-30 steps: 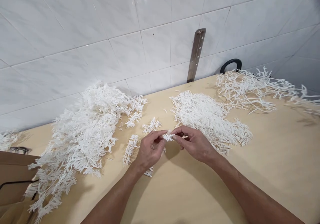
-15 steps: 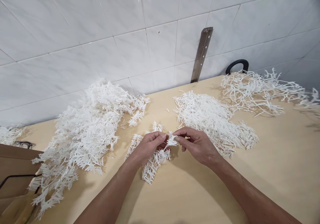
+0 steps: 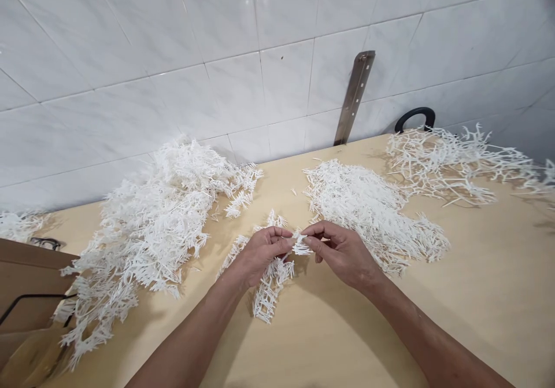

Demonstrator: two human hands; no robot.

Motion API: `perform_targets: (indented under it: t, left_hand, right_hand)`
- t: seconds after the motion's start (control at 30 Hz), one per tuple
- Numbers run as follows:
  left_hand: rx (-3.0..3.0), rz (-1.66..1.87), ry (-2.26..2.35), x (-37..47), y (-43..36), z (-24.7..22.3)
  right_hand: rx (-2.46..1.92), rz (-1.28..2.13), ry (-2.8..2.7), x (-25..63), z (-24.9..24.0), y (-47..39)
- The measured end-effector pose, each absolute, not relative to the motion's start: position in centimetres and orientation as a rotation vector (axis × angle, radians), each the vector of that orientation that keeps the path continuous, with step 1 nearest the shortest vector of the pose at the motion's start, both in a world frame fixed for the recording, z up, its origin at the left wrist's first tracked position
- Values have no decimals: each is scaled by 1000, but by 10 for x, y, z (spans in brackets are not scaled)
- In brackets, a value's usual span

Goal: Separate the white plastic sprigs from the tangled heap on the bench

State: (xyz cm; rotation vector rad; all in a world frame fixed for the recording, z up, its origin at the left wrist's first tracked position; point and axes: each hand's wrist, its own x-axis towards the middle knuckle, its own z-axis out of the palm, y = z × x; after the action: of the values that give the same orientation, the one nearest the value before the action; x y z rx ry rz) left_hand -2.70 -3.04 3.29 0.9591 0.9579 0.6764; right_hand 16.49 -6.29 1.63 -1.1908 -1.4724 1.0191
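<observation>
Between the fingertips of both hands is a small white branched plastic piece (image 3: 302, 246). My left hand (image 3: 265, 253) pinches its left side, thumb against fingers. My right hand (image 3: 340, 249) grips the right end between thumb and index finger. More white branched pieces (image 3: 269, 295) hang or lie under my left hand; whether they join the held piece is hidden. A large heap of white branched pieces (image 3: 160, 214) is on the left, and a flatter white pile (image 3: 359, 203) lies just beyond my right hand.
Looser, thicker white branches (image 3: 442, 162) lie at the back right beside a black curved handle (image 3: 416, 113). A metal strip (image 3: 354, 98) leans on the tiled wall. A cardboard box (image 3: 30, 289) stands at the left edge, with black-framed glasses (image 3: 45, 242) behind it on the table (image 3: 338, 342).
The view has shifted slightly. My left hand's fingers have closed in nearer the right hand's fingertips, and the white pieces below my left hand hang a little differently.
</observation>
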Motion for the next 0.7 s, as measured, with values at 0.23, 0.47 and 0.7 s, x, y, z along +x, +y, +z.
perform_targets:
  t: [0.23, 0.47, 0.7]
  left_hand:
    - [1060, 654, 940, -26, -34, 36]
    - [1230, 501, 896, -30, -33, 36]
    - [1222, 598, 883, -30, -33, 36]
  right_hand:
    - [-1120, 965, -1443, 164, 16, -63]
    - [-1176, 926, -1469, 166, 12, -62]
    - [-1209, 960, -1465, 167, 11, -62]
